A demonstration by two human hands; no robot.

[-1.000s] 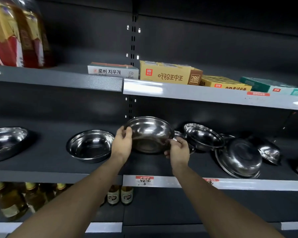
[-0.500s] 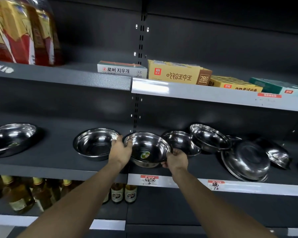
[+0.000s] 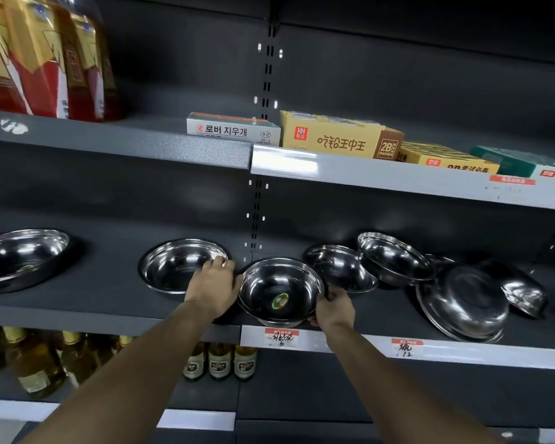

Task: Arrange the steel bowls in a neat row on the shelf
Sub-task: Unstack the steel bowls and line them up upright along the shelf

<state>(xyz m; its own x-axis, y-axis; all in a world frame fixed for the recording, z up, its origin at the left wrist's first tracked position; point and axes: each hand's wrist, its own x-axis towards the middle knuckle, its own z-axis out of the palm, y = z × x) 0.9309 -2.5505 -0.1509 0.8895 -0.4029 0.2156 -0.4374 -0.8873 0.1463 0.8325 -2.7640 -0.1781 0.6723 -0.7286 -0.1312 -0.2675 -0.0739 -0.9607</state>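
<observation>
Steel bowl (image 3: pixel 281 291) with sticker inside, upright near front edge of shelf (image 3: pixel 109 310), gripped at opposite rim sides by left hand (image 3: pixel 213 288) and right hand (image 3: pixel 334 307), fingers curled on rim. Upright bowl (image 3: pixel 178 264) just left; jumbled bowls (image 3: pixel 394 259) toward right end.

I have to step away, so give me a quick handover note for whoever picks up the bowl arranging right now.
Left hand and right hand both grip the sticker bowl by its rim, at the front edge of the middle shelf.
Done: far-left bowl and second bowl sit upright, spaced apart.
Left: settle the sticker bowl in line, then sort the pile on the right: two leaning bowls, an upside-down bowl and a tilted bowl behind it.
</observation>
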